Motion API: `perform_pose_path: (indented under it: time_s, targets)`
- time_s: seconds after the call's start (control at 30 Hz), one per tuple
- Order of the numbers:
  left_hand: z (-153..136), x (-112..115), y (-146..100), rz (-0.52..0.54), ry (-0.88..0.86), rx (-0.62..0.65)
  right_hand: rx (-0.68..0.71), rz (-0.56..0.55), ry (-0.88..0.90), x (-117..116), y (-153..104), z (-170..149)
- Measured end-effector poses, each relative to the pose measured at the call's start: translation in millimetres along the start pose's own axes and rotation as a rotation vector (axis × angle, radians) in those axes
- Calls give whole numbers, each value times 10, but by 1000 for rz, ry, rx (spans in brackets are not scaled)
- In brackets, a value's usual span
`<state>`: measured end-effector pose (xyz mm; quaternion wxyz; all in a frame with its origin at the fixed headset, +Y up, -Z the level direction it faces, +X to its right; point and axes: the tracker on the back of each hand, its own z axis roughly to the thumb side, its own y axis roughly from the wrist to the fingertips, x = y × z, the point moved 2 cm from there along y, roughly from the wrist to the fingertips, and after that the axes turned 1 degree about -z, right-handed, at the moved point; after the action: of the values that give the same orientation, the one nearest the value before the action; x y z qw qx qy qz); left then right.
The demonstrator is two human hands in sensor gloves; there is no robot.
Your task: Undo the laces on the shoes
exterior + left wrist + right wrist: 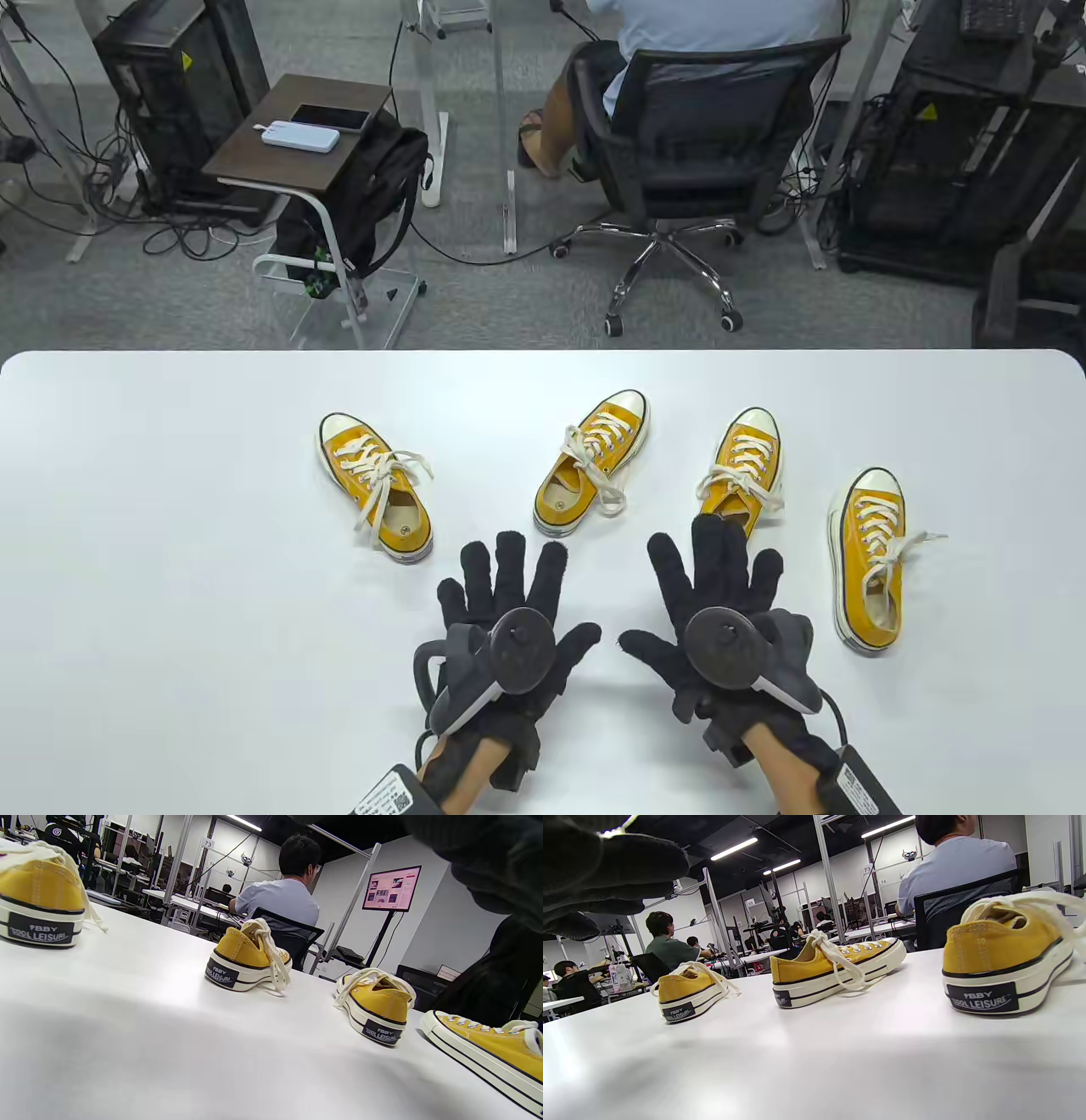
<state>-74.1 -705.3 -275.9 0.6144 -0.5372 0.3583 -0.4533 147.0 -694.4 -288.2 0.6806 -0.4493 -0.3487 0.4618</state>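
Observation:
Several yellow low-top sneakers with cream laces tied in bows lie in a row on the white table (170, 594): a far-left shoe (373, 484), a middle-left shoe (594, 463), a middle-right shoe (747, 467) and a far-right shoe (870, 556). My left hand (547, 594) lies flat with fingers spread, just in front of the two left shoes, holding nothing. My right hand (679, 594) is spread flat too, its fingertips at the heel of the middle-right shoe. The left wrist view shows heels (246, 959) and the right wrist view shows heels (835, 967).
The table's far edge (543, 352) runs behind the shoes. Beyond it a person sits in a black office chair (679, 170), and a small side table (297, 136) with a phone stands at the left. Bare table surface lies to either side of the hands.

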Motion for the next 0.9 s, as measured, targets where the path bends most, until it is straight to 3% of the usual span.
perform_pose_path:
  time_s: [0.4, 0.67, 0.77, 0.9]
  targets:
    - [-47, 17, 32, -18, -30, -20, -36, 8, 37, -3, 21, -94]
    - [-264, -70, 87, 12, -100, -97, -77, 39, 64, -56, 51, -212]
    - [-284, -90, 195, 36, -96, -103, -92, 42, 76, -53, 53, -245]
    - [-246, -104, 515, -15, -45, -150, -111, 30, 87, -40, 49, -287]
